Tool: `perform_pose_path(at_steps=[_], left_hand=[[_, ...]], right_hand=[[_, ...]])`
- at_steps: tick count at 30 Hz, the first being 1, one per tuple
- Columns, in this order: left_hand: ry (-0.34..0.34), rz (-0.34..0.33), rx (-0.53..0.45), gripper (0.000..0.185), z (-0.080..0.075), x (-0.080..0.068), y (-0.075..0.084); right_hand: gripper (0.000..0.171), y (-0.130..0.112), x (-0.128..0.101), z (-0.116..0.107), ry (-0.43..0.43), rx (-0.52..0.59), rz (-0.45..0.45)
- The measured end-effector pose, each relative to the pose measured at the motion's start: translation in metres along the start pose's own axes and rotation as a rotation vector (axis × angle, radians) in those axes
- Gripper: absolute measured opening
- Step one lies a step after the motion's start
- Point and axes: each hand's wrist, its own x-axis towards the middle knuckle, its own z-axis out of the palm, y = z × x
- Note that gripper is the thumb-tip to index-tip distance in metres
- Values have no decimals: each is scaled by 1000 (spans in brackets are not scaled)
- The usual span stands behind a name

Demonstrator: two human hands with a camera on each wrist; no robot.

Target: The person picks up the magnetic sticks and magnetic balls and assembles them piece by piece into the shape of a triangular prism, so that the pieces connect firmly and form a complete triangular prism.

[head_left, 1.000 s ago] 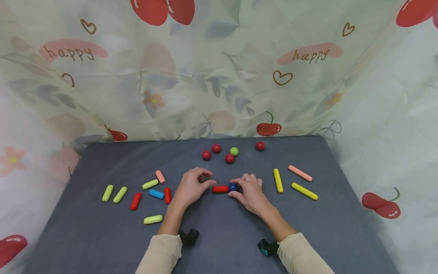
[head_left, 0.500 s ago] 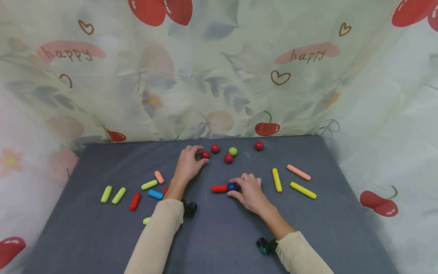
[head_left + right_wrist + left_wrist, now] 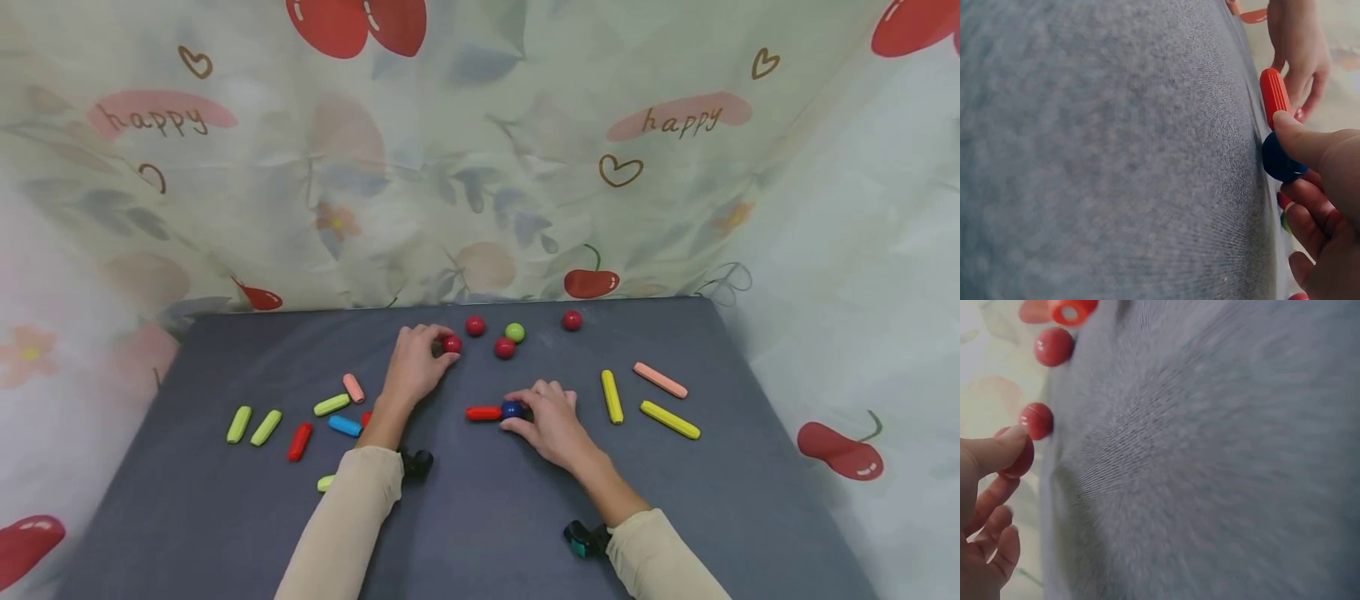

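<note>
My left hand [image 3: 417,367] reaches to the far side of the dark grey table [image 3: 480,517] and pinches a red ball [image 3: 452,343] between thumb and fingers; the left wrist view shows that red ball [image 3: 1017,456] behind my thumb. My right hand [image 3: 546,418] rests near the table's middle and pinches a dark blue ball [image 3: 512,409] that touches the end of a red rod [image 3: 483,412]. In the right wrist view the blue ball [image 3: 1280,161] sits under my thumb, with the red rod [image 3: 1274,95] beyond it.
Two more red balls [image 3: 476,325] and a green ball [image 3: 514,332] lie by the left hand, another red ball [image 3: 572,320] farther right. Yellow and pink rods [image 3: 651,400] lie right; green, red, blue and pink rods [image 3: 300,421] lie left. A printed curtain [image 3: 480,150] hangs behind.
My left hand left the red rod, reached back across the table and took hold of a red ball. The right hand stayed on the blue ball.
</note>
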Motion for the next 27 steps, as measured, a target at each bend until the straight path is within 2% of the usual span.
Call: perform_pose_path(at_steps=[10,19,23,27], left_hand=[[-67,-29,2,38,-14,-44,11],[-108,-83,-39,40,-8,-84,13],[-101,-106,-63,40,-3,-95,15],[-94,-116,-78,39,1,-99,18]], right_hand=[[40,3,-2,2,1,1,10],[40,3,-2,2,-7,22,6],[40,3,-2,1,-6,28,7],[40,2,-1,1,-9,28,14]])
